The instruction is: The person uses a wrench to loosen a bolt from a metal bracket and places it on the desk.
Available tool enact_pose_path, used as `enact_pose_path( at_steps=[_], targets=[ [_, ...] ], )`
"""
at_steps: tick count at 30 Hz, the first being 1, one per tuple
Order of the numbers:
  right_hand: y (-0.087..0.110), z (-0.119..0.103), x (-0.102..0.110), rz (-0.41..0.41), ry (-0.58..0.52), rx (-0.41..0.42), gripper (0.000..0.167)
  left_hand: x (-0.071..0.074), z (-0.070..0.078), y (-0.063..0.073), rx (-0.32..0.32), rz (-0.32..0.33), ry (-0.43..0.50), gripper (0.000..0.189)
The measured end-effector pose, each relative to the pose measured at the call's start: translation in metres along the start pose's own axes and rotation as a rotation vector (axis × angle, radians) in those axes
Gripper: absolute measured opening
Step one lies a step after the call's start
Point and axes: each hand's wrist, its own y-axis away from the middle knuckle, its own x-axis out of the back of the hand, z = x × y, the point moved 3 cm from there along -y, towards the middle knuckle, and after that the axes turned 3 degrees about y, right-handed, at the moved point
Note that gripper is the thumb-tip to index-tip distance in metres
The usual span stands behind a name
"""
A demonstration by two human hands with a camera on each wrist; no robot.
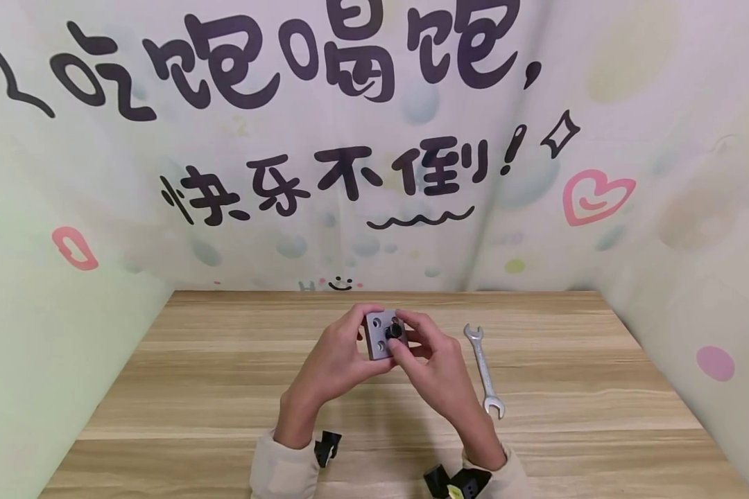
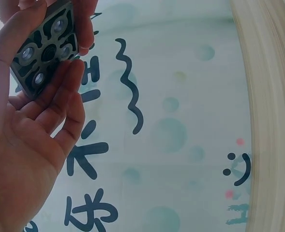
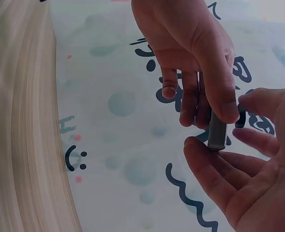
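Head view: above a wooden table (image 1: 193,388), the left hand (image 1: 336,358) clamps a four-holed gray square plate (image 1: 381,333) by its edges; the right hand (image 1: 435,364) pinches its black knob (image 1: 394,330) between fingertips. A loosened grip could drop the plate.

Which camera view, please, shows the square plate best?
The left wrist view: the square plate appears large, ribbed face visible. The head view shows its opposite face, smaller; the right wrist view, mainly an edge.
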Motion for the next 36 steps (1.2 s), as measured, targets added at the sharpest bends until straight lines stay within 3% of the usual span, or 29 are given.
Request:
enact_pose_path(
  at_steps=[7, 14, 36],
  targets=[
    [-0.0016, 0.0016, 0.0000, 0.064, -0.043, -0.077, 0.028, -0.0014, 0.0022, -0.0010, -0.004, -0.011, 0.002, 0.068],
    [-0.0009, -0.0005, 0.0006, 0.122, -0.007, -0.070, 0.016, -0.0031, 0.0030, -0.0017, -0.007, -0.011, -0.013, 0.067],
    [-0.0015, -0.0027, 0.0002, 0.069, -0.019, 0.004, 0.017, -0.0013, 0.0017, -0.0005, 0.001, -0.012, -0.011, 0.067]
  ],
)
